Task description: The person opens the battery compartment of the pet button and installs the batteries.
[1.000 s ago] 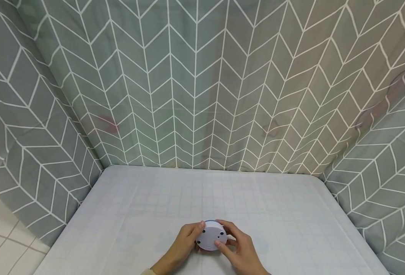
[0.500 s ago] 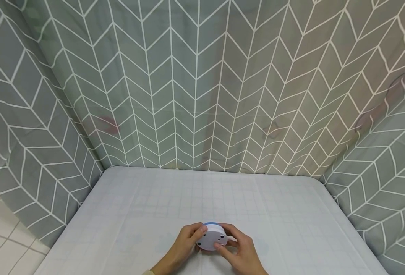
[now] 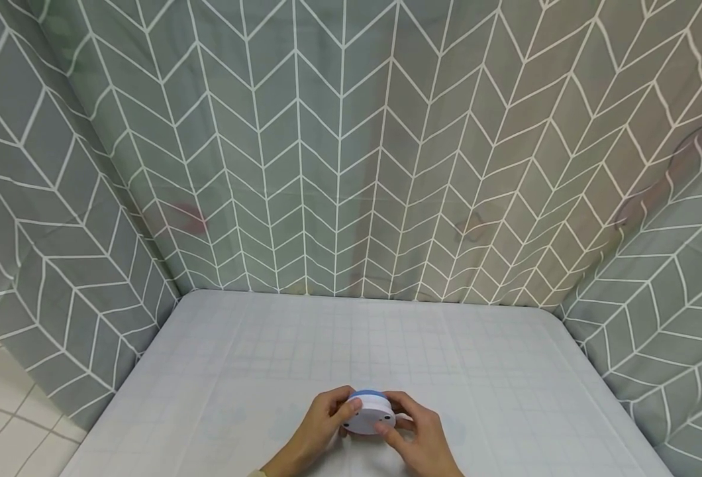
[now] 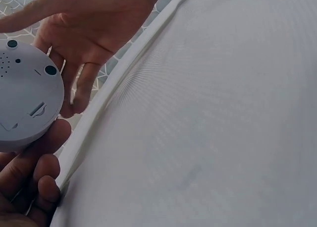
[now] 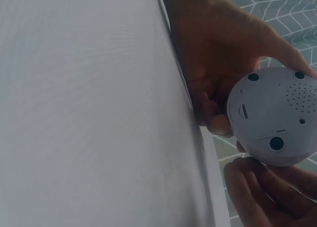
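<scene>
A round white device with a blue top edge is held between both hands low in the head view, its underside tilted toward me. My left hand grips its left side, thumb across the white rim. On the right side my right hand holds it, thumb at the lower edge of the underside and forefinger behind the rim. Dark round feet, a cluster of small holes and a slotted cover mark the underside of the device in the left wrist view. The right wrist view shows the same underside of the device. Its front face is hidden.
A white cloth-covered table spreads under and beyond the hands. Grey-green curtains with white chevron lines close in the back and both sides. Pale floor tiles show at the lower left.
The device has tilted: more of its blue edge and white side show in the head view, and less of its underside. Both hands keep hold of it and stay in nearly the same place.
</scene>
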`<control>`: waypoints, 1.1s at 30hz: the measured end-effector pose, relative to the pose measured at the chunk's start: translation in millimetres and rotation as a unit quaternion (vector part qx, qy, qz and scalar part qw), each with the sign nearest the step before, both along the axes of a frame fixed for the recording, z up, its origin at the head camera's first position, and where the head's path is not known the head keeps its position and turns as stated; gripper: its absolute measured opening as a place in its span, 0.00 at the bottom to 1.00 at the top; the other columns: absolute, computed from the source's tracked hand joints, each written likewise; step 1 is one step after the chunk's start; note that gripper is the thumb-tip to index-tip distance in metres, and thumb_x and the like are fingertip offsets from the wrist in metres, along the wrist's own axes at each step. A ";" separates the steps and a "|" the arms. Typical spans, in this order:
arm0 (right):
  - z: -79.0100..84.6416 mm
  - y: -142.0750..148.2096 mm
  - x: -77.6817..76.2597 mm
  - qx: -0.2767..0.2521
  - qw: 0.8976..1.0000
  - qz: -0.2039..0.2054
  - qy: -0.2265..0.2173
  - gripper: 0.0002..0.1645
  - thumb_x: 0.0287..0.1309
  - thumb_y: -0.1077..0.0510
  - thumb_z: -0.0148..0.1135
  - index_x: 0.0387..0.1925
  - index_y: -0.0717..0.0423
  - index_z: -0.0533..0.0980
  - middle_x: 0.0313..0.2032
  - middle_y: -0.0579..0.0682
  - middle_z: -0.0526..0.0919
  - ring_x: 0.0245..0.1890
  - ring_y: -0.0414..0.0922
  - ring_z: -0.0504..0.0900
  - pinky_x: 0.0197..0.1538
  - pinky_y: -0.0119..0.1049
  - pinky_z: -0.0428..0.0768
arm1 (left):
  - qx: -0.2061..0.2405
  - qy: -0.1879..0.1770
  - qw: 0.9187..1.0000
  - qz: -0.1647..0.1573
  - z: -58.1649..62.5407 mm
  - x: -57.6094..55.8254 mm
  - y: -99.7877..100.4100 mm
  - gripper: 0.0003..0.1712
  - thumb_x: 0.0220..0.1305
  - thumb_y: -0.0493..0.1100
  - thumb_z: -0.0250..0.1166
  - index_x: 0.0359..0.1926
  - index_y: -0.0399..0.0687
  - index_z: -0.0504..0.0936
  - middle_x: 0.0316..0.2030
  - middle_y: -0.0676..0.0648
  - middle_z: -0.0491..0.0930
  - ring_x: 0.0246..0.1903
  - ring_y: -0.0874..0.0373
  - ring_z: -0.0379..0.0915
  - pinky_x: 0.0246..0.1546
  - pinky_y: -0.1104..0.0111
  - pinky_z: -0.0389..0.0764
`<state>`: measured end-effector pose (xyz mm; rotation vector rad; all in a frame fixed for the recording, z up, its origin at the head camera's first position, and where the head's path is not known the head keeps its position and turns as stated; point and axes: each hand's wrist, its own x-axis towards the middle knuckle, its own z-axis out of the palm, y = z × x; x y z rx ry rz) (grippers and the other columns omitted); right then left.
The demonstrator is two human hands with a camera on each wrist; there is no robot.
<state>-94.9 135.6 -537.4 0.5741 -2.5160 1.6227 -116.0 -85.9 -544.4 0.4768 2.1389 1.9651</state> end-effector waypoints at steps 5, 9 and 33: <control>-2.7 3.7 -1.0 -0.001 0.999 0.033 0.020 0.16 0.75 0.60 0.59 0.60 0.55 0.78 0.38 0.48 0.90 0.32 0.34 0.87 0.37 0.33 0.88 | 0.000 -0.003 1.000 0.004 0.0 1.1 0.5 0.19 0.78 0.51 0.57 0.47 0.38 0.84 0.35 0.52 0.85 0.30 0.65 0.77 0.30 0.73 0.79; -3.7 5.3 -1.7 0.005 0.999 0.044 0.023 0.15 0.77 0.61 0.55 0.60 0.55 0.78 0.35 0.47 0.90 0.28 0.35 0.87 0.37 0.32 0.87 | -0.004 0.004 1.000 0.004 -1.1 1.2 0.2 0.19 0.78 0.51 0.58 0.47 0.39 0.84 0.35 0.52 0.87 0.31 0.65 0.78 0.32 0.73 0.78; -2.6 4.3 -1.7 -0.038 0.998 0.035 -0.034 0.18 0.77 0.59 0.57 0.64 0.48 0.78 0.51 0.51 0.88 0.48 0.38 0.86 0.48 0.34 0.88 | -0.052 0.071 0.996 0.024 -3.5 1.7 -0.4 0.16 0.74 0.50 0.65 0.55 0.50 0.87 0.47 0.53 0.85 0.46 0.65 0.78 0.54 0.73 0.79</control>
